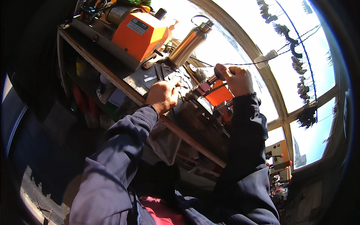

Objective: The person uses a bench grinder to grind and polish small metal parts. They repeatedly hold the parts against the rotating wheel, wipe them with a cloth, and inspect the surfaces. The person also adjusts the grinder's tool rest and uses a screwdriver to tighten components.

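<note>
My right hand [239,79] is closed around a dark round knob [218,74] at the end of a metal shaft. That shaft belongs to a small bench machine [204,88] with an orange panel [219,94]. To its left, my left hand [163,95] is closed low over the bench, its fingertips pointing at the machine's near side. Whatever those fingers hold is hidden or too small to name. Just beyond them lie a dark two-pronged tool [161,72] and several small flat metal pieces [183,80], which look like keys.
A larger orange machine [138,35] stands on the bench's left part, with a steel bottle [191,43] right of it. The bench's wooden front edge [172,127] slants across below my hands. Key bunches [287,33] hang before the bright window; a cable with a white connector [265,59] crosses it.
</note>
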The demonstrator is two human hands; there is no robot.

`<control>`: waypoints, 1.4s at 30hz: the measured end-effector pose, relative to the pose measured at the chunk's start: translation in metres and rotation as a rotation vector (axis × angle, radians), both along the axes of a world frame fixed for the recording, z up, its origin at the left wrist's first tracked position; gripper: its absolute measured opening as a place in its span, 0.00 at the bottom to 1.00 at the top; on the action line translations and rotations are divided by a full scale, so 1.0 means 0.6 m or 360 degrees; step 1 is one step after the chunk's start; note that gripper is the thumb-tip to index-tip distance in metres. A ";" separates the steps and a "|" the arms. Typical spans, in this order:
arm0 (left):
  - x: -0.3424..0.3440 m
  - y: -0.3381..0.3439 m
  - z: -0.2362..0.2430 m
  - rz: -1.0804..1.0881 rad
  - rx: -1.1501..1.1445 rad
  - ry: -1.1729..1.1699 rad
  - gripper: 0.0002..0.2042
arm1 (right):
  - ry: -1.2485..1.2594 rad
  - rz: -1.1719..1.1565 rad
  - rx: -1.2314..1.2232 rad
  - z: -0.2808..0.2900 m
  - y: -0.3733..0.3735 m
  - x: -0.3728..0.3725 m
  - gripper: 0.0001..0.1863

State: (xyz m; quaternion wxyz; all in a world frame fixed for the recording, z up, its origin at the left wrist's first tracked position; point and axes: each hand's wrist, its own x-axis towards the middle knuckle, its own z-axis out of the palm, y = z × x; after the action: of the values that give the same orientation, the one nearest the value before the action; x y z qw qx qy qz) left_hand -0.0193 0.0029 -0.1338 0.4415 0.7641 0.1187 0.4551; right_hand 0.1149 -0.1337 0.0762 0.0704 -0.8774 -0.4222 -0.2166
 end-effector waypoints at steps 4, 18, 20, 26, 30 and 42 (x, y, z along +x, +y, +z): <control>0.001 0.001 0.004 0.0005 0.0032 0.0091 0.06 | 0.0998 0.0236 0.0365 0.001 -0.010 -0.032 0.31; 0.002 0.007 0.033 -0.0193 -0.0296 0.0111 0.12 | 0.0474 0.0508 0.0912 -0.231 -0.329 -0.168 0.08; -0.005 0.001 0.066 -0.0261 -0.0469 0.0106 0.17 | 0.0565 0.0411 0.1047 -0.274 -0.369 -0.167 0.09; 0.026 -0.033 0.203 -0.0391 -0.0017 -0.0006 0.17 | 0.0590 0.0305 0.1374 -0.360 -0.405 -0.151 0.13; 0.083 -0.048 0.245 -0.0175 0.0309 0.0384 0.16 | 0.0420 0.0326 0.1358 -0.372 -0.407 -0.145 0.12; 0.106 -0.042 0.253 -0.0442 -0.0133 0.0417 0.06 | 0.0345 0.0421 0.1471 -0.367 -0.421 -0.140 0.11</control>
State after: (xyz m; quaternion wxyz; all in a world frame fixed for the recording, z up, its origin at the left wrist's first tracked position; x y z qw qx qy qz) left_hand 0.0444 -0.0220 0.0179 0.5120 0.8069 0.0874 0.2812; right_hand 0.0310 -0.3861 -0.1441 0.5227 -0.7107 -0.3799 -0.2781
